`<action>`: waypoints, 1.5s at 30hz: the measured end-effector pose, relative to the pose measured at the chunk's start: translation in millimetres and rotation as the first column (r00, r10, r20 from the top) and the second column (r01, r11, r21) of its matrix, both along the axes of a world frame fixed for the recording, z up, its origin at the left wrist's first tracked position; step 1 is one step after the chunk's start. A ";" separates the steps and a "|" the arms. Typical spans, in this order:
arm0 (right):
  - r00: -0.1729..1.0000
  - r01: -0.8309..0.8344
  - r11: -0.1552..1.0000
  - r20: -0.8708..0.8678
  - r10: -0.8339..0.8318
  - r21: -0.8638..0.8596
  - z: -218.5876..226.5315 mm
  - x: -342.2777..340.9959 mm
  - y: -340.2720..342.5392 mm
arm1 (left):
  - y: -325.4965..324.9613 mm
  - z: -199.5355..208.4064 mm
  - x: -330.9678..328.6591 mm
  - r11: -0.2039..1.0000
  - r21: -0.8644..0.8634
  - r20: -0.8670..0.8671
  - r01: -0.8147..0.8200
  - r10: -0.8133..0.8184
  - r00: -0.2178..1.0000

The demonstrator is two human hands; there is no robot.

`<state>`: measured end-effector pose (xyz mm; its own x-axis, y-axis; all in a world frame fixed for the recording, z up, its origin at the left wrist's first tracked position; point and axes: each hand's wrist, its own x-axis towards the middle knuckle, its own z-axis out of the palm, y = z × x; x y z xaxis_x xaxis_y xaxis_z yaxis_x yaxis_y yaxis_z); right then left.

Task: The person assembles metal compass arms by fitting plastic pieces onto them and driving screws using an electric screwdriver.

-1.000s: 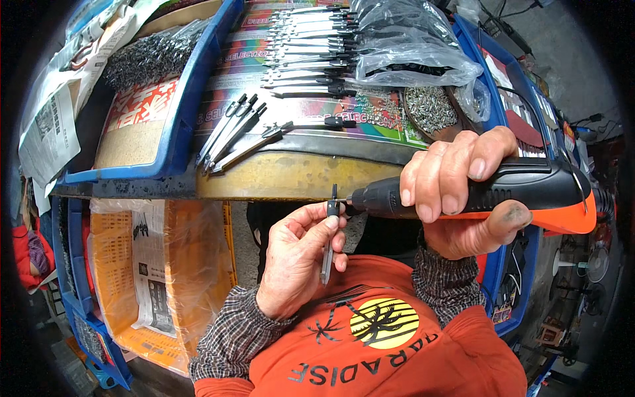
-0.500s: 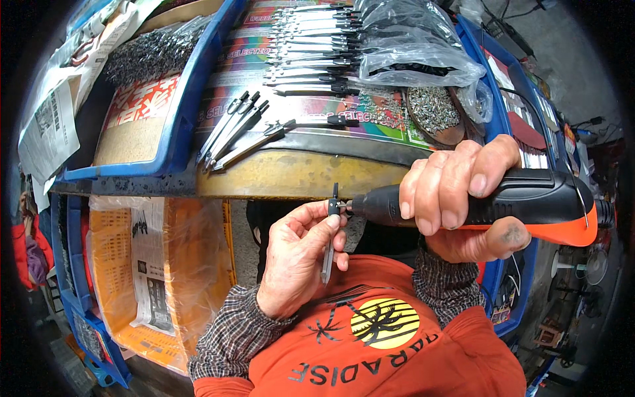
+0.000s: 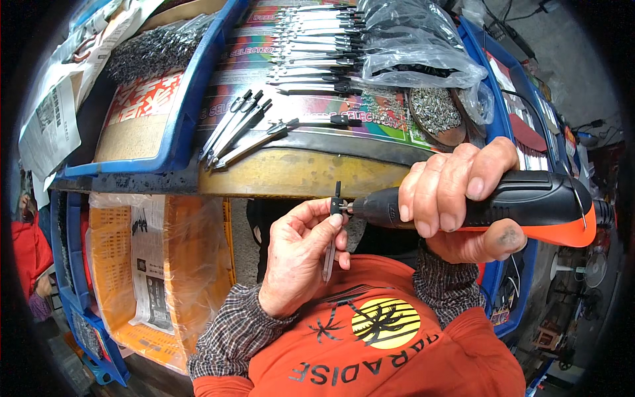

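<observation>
Between the thumb and fingers of my left hand (image 3: 294,248) is a drawing compass (image 3: 337,207), its black head up and its grey legs hanging down. My right hand (image 3: 456,188) wraps around a black and orange electric screwdriver (image 3: 536,198), held level. The driver's tip meets the side of the compass head from the right; a screw there is too small to make out. Just beyond the hands, several compasses (image 3: 241,135) lie fanned out on the bench, and one more compass (image 3: 317,122) lies crosswise beside them.
A long row of compasses (image 3: 317,51) covers the bench's middle. To its right are loose screws (image 3: 383,106), a brown dish of screws (image 3: 433,112) and a plastic bag (image 3: 423,66). A blue tray (image 3: 169,155) with black parts stands left. An orange crate (image 3: 109,278) sits below.
Both hands, the compass and the screwdriver keep nearly the same pose, with only a slight shift of the compass head. At the far left edge, a red shape has moved.
</observation>
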<state>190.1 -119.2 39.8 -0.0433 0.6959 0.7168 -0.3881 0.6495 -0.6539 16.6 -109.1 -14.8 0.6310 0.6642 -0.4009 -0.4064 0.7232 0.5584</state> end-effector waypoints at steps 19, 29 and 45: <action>0.993 0.063 0.991 -0.094 -0.074 -0.118 -2.5 -3.7 -1.0 | 0.9 -0.8 1.0 0.999 0.041 -0.019 0.012 -0.011 1.000; 0.983 0.090 0.984 -0.145 -0.113 -0.152 -5.2 -4.2 -1.1 | 1.2 -2.2 0.7 0.999 0.043 -0.026 0.006 -0.005 1.000; 0.954 0.062 0.964 -0.267 -0.133 -0.257 -6.6 -5.2 -4.2 | 0.0 -5.0 1.9 0.997 0.066 -0.079 -0.029 0.034 0.996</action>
